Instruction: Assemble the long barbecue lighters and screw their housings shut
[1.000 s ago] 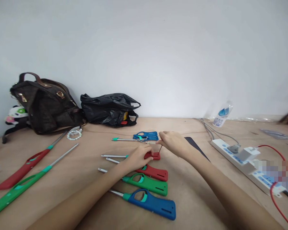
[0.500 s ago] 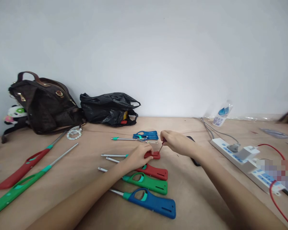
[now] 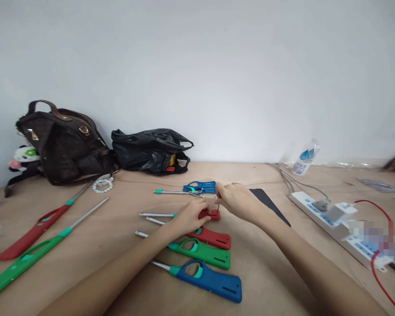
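Note:
My left hand (image 3: 192, 214) is closed on the body of a red lighter (image 3: 214, 215) lying on the table, its metal tube pointing left. Above the lighter's right end, my right hand (image 3: 235, 199) is closed round a small screwdriver (image 3: 218, 207), its shaft pointing down to the red body and its handle mostly hidden by the fingers. Nearer to me lie another red lighter (image 3: 217, 238), a green one (image 3: 213, 256) and a blue one (image 3: 217, 283). Behind my hands rest an opened blue lighter casing (image 3: 206, 187) and a loose metal tube (image 3: 171, 192).
Long red (image 3: 33, 237) and green (image 3: 26, 264) lighters lie at left, near a bead bracelet (image 3: 102, 185). A dark bag (image 3: 69, 149) and black plastic bag (image 3: 148, 151) stand behind. At right are a dark phone (image 3: 271, 206), power strip (image 3: 329, 219), cables and bottle (image 3: 306, 158).
My right hand has shifted slightly left and down, and the screwdriver has gone from slanted to nearly upright. More of the dark phone shows beside my right arm. My left hand stays on the red lighter.

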A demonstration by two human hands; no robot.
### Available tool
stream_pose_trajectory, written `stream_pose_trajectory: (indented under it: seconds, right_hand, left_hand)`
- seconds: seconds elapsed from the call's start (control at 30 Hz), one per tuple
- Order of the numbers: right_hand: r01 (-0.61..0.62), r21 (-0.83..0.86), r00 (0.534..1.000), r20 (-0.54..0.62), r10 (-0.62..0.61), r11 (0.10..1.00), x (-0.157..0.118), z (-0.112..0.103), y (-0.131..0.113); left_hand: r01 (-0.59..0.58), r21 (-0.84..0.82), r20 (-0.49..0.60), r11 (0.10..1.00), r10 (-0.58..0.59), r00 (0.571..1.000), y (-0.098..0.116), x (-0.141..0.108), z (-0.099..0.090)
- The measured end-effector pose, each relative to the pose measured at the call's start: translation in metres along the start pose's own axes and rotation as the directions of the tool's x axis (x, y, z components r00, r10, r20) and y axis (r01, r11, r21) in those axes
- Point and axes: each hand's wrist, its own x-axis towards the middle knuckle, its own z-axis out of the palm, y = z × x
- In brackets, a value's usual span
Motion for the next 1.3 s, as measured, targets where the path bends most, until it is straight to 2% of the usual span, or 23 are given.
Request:
stream_pose_trajectory:
  seconds: [0.17, 0.23, 0.33, 0.43, 0.57, 0.73, 0.97, 1.17, 1.23, 1.3]
  right_hand:
    - [-0.061, 0.052, 0.997, -0.034, 0.062, 0.997, 0.005, 0.005, -0.003]
    - [-0.002, 0.16, 0.999, -0.046, 0.01, 0.987, 0.002, 0.004, 0.0]
    - [0.134, 0.359, 0.991, -0.051, -0.124, 0.924, -0.003, 0.0, 0.008]
    - [0.169, 0.44, 0.983, -0.006, -0.186, 0.882, -0.005, -0.003, 0.019]
    - [0.142, 0.43, 0.987, 0.008, -0.161, 0.891, -0.004, -0.001, 0.028]
    - [0.156, 0.372, 0.984, 0.023, -0.177, 0.915, -0.003, 0.003, 0.026]
    - [0.008, 0.155, 0.998, 0.065, -0.018, 0.988, -0.004, -0.01, 0.006]
    - [-0.169, 0.026, 0.984, 0.057, 0.168, 0.985, -0.003, -0.007, -0.01]
    - [-0.137, 0.061, 0.989, 0.064, 0.133, 0.989, -0.005, -0.006, -0.007]
    - [-0.041, 0.15, 0.997, 0.065, 0.032, 0.988, -0.007, -0.006, 0.0]
  left_hand:
    - [-0.006, -0.036, -0.016, 0.999, 0.006, 1.0, -0.001, -0.001, 0.001]
    - [-0.017, -0.035, -0.017, 0.999, 0.017, 1.0, -0.001, -0.001, 0.001]
    - [-0.037, -0.026, -0.013, 0.999, 0.037, 0.999, 0.0, 0.0, 0.0]
    - [-0.041, -0.013, -0.006, 0.999, 0.041, 0.999, 0.001, 0.0, -0.001]
    - [-0.021, 0.018, -0.005, 1.0, 0.021, 1.0, 0.0, 0.0, 0.0]
    - [-0.017, 0.014, 0.005, 1.0, 0.017, 1.0, -0.001, 0.001, 0.0]
    - [0.002, 0.007, -0.01, 1.0, -0.002, 1.0, 0.0, 0.0, 0.001]
    - [-0.022, -0.008, -0.02, 1.0, 0.021, 1.0, -0.002, -0.001, 0.004]
    - [-0.019, -0.006, -0.019, 1.0, 0.019, 1.0, -0.001, -0.001, 0.003]
    - [-0.016, 0.0, -0.015, 1.0, 0.016, 1.0, -0.001, 0.0, 0.003]
